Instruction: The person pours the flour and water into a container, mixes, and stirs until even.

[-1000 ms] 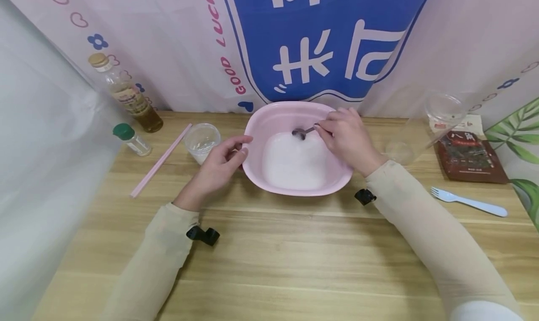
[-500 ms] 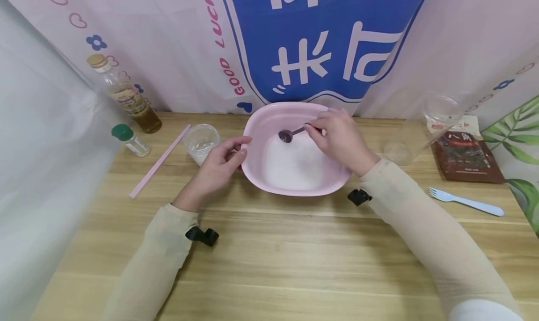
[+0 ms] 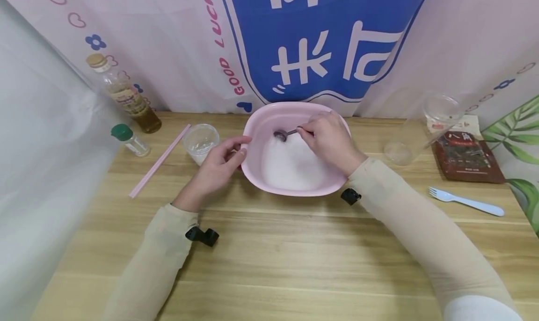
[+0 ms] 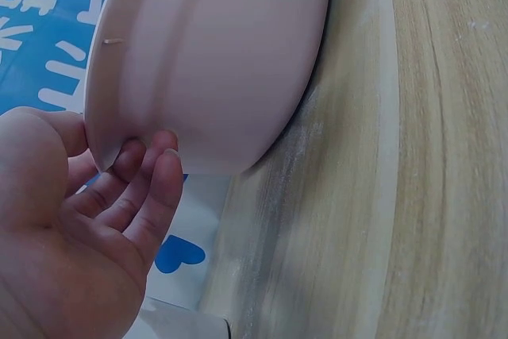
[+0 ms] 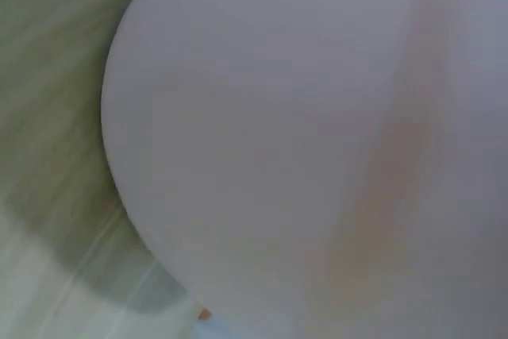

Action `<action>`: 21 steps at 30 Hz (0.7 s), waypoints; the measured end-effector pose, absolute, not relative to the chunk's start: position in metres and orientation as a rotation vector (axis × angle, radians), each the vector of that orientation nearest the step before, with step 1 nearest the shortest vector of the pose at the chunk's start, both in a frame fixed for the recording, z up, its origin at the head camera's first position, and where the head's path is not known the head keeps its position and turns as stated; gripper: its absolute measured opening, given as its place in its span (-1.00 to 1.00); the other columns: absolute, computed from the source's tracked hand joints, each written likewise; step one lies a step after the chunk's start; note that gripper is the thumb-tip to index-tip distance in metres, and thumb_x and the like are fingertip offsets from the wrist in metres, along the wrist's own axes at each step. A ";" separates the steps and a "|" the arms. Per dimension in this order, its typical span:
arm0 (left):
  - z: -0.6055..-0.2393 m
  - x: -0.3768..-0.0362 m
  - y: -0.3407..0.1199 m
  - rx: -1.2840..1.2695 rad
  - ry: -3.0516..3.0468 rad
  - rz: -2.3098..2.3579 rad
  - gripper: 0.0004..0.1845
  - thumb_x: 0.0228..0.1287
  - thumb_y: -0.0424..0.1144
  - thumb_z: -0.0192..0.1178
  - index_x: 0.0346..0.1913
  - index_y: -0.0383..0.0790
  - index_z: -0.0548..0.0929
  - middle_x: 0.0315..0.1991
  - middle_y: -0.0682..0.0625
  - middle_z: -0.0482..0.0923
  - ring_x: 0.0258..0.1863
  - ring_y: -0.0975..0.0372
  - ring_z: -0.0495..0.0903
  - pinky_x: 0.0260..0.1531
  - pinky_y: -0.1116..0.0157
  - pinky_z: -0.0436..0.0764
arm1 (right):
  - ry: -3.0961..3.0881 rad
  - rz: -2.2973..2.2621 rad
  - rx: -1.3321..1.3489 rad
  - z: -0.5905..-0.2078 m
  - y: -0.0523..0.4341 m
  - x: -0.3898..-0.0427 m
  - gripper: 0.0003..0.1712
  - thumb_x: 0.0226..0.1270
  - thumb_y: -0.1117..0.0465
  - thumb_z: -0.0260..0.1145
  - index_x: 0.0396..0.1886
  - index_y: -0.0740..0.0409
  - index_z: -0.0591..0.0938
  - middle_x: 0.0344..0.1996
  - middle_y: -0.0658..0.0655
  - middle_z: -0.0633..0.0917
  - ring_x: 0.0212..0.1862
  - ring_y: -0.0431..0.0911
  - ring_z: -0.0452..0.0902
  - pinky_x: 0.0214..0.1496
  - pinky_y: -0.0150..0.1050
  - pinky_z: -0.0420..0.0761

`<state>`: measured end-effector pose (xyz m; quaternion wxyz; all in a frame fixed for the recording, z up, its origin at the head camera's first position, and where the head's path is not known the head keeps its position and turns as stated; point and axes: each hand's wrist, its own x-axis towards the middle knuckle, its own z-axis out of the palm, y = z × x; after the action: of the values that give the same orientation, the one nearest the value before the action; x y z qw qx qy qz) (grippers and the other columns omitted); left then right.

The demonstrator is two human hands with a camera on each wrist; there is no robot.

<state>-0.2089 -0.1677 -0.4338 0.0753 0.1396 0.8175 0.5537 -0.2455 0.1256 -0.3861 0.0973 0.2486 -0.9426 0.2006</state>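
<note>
Head view: I have the right hand (image 3: 330,138) pinching the spoon (image 3: 288,133), whose head points left from the fingertips.
From my post, its long axis runs leftward, angled slightly toward the near edge; the back of the hand faces up, the forearm coming in from the right. The spoon's head is inside the pink basin (image 3: 275,119), at the far-left part of the white powder (image 3: 290,166); contact I cannot tell. The left hand (image 3: 216,166), farther off, pinches the basin's left rim, a clear cup (image 3: 201,138) just beyond it.
</note>
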 end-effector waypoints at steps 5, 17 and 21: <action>-0.433 -0.209 -0.168 0.416 2.448 1.660 -0.56 0.71 -0.29 0.03 0.51 -0.31 0.50 0.02 -0.29 0.57 -0.22 0.24 0.70 -0.05 0.17 0.84 | -2.819 0.549 0.729 -0.383 0.129 -0.246 -0.74 0.62 0.19 0.34 -0.14 0.22 0.89 -0.39 0.19 0.83 -0.14 0.15 0.67 0.11 0.06 0.48; -0.432 -0.209 -0.168 0.396 2.464 1.638 -0.56 0.71 -0.27 0.05 0.50 -0.26 0.52 0.02 -0.24 0.57 -0.23 0.17 0.68 -0.05 0.06 0.82 | -2.720 0.772 0.615 -0.378 0.159 -0.241 -0.78 0.58 0.26 0.36 -0.12 0.27 0.89 -0.34 0.27 0.83 -0.25 0.16 0.56 0.11 0.06 0.38; -0.433 -0.209 -0.168 0.389 2.443 1.648 -0.56 0.71 -0.27 0.04 0.51 -0.28 0.50 0.04 -0.27 0.57 -0.21 0.18 0.68 -0.04 0.09 0.83 | -2.781 0.771 0.606 -0.381 0.160 -0.242 -0.77 0.58 0.25 0.36 -0.10 0.26 0.89 -0.26 0.28 0.86 -0.16 0.18 0.58 0.06 0.03 0.34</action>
<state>-0.2095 -0.1680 -0.4334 0.0842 0.1305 0.8189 0.5525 -0.2416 0.1596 -0.3811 0.0965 0.2044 -0.9387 0.2603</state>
